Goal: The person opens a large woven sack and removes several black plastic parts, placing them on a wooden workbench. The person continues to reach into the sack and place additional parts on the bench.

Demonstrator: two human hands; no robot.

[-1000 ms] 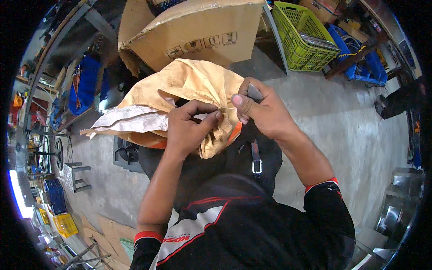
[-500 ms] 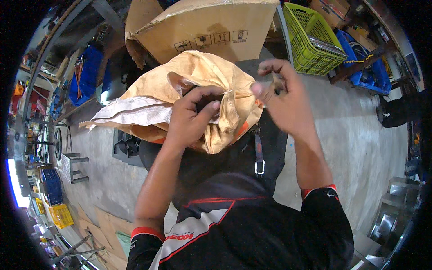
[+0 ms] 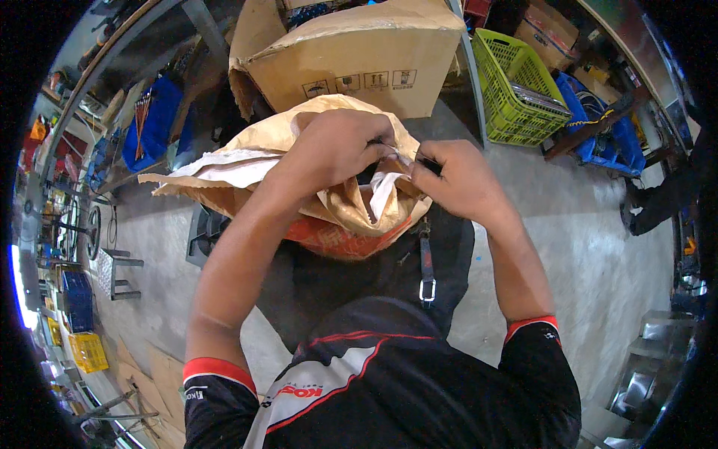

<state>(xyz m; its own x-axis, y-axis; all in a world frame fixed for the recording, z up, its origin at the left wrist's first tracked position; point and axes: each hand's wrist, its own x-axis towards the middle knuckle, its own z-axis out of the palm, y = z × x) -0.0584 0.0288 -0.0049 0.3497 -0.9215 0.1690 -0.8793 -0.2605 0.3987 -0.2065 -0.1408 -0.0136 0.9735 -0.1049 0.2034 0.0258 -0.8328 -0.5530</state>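
A crumpled tan sack (image 3: 258,137) with a white lining and a red-orange printed patch rests at my lap, its mouth facing up. My left hand (image 3: 340,146) pinches the gathered rim of the sack at its far side, with thumb and fingers closed. Close to its right, my right hand (image 3: 458,183) is closed on the same stretch of rim, where white lining shows between the two hands. A dark gap opens into the sack below the fingers; what lies inside is hidden.
Just beyond the sack stands an open cardboard box (image 3: 351,67). A green plastic crate (image 3: 516,112) and a blue bin (image 3: 609,153) sit at the far right. To the left is a small metal stool (image 3: 116,273). Another person's dark-clothed leg (image 3: 662,191) shows at right.
My right hand has come in from the right and closed on the sack's rim. My left hand has moved up and right along it, and the sack's mouth has spread, showing more lining.
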